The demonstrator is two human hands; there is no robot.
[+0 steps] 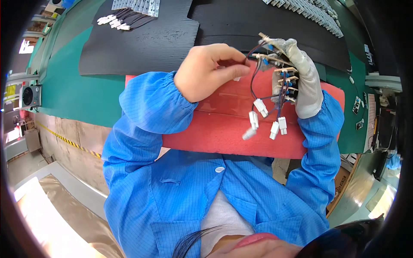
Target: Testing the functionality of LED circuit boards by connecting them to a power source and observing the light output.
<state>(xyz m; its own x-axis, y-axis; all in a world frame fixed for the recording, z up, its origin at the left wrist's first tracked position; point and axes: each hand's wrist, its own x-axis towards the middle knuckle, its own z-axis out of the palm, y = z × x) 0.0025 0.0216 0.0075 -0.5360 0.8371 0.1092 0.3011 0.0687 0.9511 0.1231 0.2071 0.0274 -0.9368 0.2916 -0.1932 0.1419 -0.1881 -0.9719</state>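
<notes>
Holding wire harnesses (275, 92) over red pad (223, 129); black mat (142, 43) behind.

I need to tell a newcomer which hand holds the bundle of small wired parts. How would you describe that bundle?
Start at the red foam pad on the green bench. Above its right end, the gloved right hand grips the bundle. Unlike the loose leads on the black mat, its dark wires dangle white connectors.

Bright, sharp; perhaps overexposed, warped edges.
</notes>
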